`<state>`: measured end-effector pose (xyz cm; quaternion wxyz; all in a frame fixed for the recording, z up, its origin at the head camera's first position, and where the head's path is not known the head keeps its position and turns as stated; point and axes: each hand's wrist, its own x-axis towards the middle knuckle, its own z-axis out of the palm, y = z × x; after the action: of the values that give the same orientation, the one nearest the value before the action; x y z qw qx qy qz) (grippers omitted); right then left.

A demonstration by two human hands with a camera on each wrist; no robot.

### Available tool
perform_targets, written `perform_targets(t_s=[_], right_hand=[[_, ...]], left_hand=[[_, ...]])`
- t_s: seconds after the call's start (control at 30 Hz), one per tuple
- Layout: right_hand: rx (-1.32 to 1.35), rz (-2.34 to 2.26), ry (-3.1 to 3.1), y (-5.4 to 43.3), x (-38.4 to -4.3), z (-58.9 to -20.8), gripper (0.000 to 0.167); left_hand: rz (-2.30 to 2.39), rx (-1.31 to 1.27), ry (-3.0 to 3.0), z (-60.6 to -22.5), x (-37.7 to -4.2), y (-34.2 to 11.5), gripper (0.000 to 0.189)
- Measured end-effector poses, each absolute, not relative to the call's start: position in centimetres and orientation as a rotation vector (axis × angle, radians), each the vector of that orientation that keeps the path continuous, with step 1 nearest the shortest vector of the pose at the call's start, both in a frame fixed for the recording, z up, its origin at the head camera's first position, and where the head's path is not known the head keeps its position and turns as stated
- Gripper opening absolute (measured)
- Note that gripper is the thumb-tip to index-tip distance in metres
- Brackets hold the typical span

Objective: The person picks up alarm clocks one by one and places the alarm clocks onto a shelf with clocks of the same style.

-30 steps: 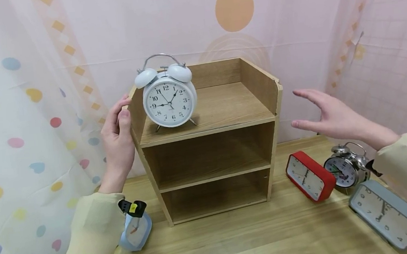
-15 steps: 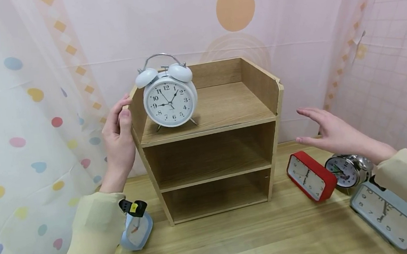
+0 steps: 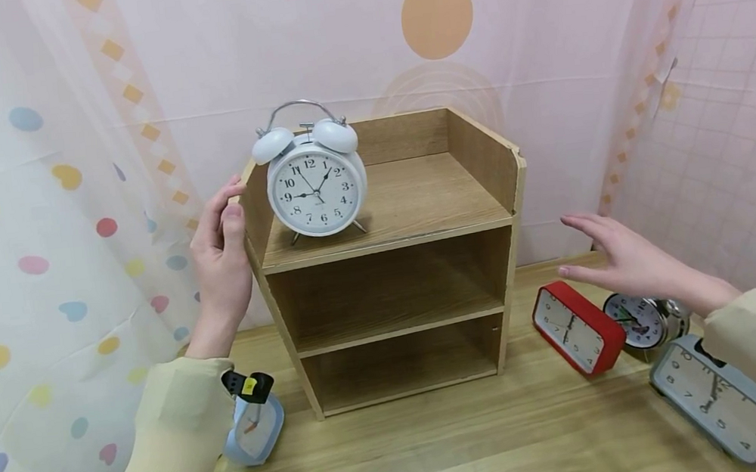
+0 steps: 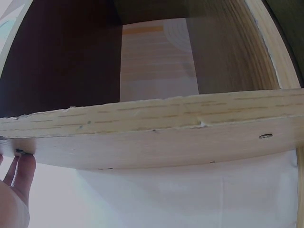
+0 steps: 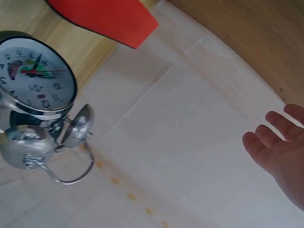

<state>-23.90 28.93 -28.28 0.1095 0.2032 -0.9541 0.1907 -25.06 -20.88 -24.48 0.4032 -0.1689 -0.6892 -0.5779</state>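
Note:
A wooden shelf unit stands in the middle of the head view. On the left of its top board is a white twin-bell alarm clock, upright on its legs. My left hand rests against the outside of the unit's left panel; in the left wrist view its fingertips touch that panel's outer face. Off to the right, my right hand hovers in the air with fingers extended, holding nothing. Just below it are a red rectangular clock and a silver twin-bell alarm clock, partly hidden by the hand and forearm.
A grey-blue rectangular clock lies on the wooden table at the front right, under the right sleeve. A light blue clock stands by the left wrist, partly covered. Patterned curtains hang behind and at both sides.
My right hand has dropped lower, from beside the shelf's top compartment toward the silver alarm clock, covering its bells. My left hand and the white alarm clock have stayed in place.

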Motion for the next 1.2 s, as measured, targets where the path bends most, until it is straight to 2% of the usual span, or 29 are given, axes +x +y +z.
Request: perform_targets(t_s=[1.2], right_hand=[[0.323,0.469,-2.938,37.5,-23.8,-32.1,0.096]], left_hand=[[-1.445,-0.426,-1.763,-24.5,-25.1,-21.0,0.037]])
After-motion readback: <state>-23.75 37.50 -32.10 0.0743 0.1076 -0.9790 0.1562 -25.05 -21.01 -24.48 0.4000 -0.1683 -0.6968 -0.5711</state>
